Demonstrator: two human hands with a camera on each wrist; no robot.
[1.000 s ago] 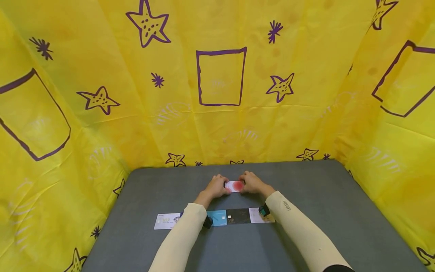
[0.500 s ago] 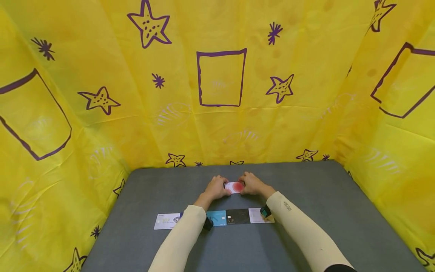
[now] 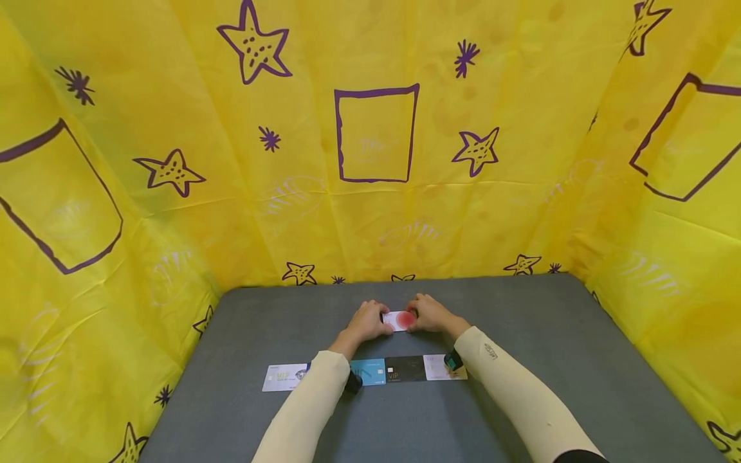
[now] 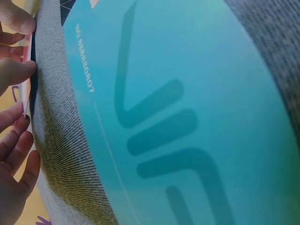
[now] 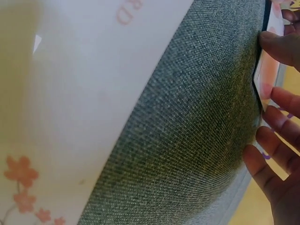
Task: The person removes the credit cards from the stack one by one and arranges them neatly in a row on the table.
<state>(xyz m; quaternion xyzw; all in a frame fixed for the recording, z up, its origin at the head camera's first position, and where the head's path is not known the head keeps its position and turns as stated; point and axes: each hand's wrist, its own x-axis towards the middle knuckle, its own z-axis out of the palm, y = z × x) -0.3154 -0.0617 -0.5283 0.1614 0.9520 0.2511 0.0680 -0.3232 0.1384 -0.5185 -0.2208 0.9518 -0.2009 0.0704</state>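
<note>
A white card with a red circle (image 3: 399,320) lies flat near the far side of the table, between both hands. My left hand (image 3: 369,320) holds its left end between thumb and fingers. At the right end my right hand (image 3: 429,314) pinches it in the same way. The right wrist view shows the card (image 5: 268,70) edge-on, with thumb and fingertips at its edges. Closer to me runs a row of cards: a white VIP card (image 3: 282,377), a teal card (image 3: 370,371), a black VIP card (image 3: 405,368) and a pale flowered card (image 3: 435,367). My left forearm partly hides the row.
The grey cloth-covered table (image 3: 249,334) stretches around the cards. A yellow curtain (image 3: 370,225) with purple drawings encloses the back and both sides. Dark wrist devices sit on both sleeves, just above the card row.
Both hands keep hold of the white and red card and stay almost still. The row of cards is unchanged; the head view has tilted very slightly.
</note>
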